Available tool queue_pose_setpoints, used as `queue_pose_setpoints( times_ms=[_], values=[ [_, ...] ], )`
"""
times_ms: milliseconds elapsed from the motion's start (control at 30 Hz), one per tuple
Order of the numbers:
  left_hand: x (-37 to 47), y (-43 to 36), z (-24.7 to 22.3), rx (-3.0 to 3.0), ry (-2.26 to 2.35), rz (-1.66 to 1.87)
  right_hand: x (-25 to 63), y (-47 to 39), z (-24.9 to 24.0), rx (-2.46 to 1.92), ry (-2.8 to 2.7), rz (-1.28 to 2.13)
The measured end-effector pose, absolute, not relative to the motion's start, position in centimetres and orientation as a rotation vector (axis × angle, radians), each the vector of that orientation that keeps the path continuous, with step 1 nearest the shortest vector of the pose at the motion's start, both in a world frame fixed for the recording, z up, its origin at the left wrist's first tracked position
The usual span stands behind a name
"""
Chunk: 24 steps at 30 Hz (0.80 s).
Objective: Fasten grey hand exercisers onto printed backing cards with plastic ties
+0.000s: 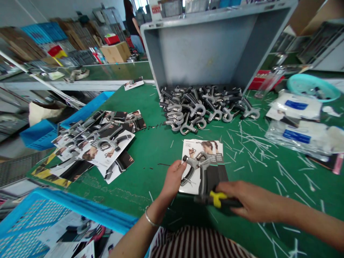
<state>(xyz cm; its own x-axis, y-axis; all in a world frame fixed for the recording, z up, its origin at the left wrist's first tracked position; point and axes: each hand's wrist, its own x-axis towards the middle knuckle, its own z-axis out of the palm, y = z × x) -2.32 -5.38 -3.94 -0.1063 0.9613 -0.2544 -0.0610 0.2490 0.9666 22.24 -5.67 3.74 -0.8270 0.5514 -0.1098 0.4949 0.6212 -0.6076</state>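
Directly in front of me, a grey and black hand grip strengthener [204,166] lies on a printed backing card [186,187], on top of more such cards. My left hand [174,177] pinches the card's left edge, its thumb beside the strengthener's upper left end. In my right hand [249,200] are cutting pliers [219,199] with black and yellow handles, slightly blurred. Their jaws point left, near the card's lower edge. A thin white tie end sticks out at the left handle of the strengthener.
A tipped grey crate [204,53] stands behind a heap of loose strengtheners [199,107]. Carded ones pile up at left [94,143]. A blue basket [67,204] is at lower left. Cut white tie strips [249,139], plastic bags [295,134] and a turquoise bowl [313,86] lie right. A person [132,27] stands behind.
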Motion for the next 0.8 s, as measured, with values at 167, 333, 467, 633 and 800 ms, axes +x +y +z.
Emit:
queue_pose_setpoints(
  times_ms=[167,333,467,633,800],
  values=[
    [-3.2,-4.4,-2.3,0.921,1.521,1.475,21.3,-8.3,5.0,-0.766,-2.828,1.141],
    [-3.6,-4.6,-0.4,0.826,1.462,1.652,21.3,-6.4,1.7,-1.214,-2.558,0.644],
    [-3.2,-5.3,-0.2,0.854,1.554,1.663,19.8,-6.0,0.5,-1.275,-2.464,0.532],
    [-2.7,-5.9,-0.2,0.866,1.595,1.643,18.4,-6.1,0.7,-1.303,-2.441,0.516],
    [-2.5,-5.9,-0.4,0.840,1.570,1.633,18.3,-5.9,0.3,-1.337,-2.438,0.624]
  ],
)
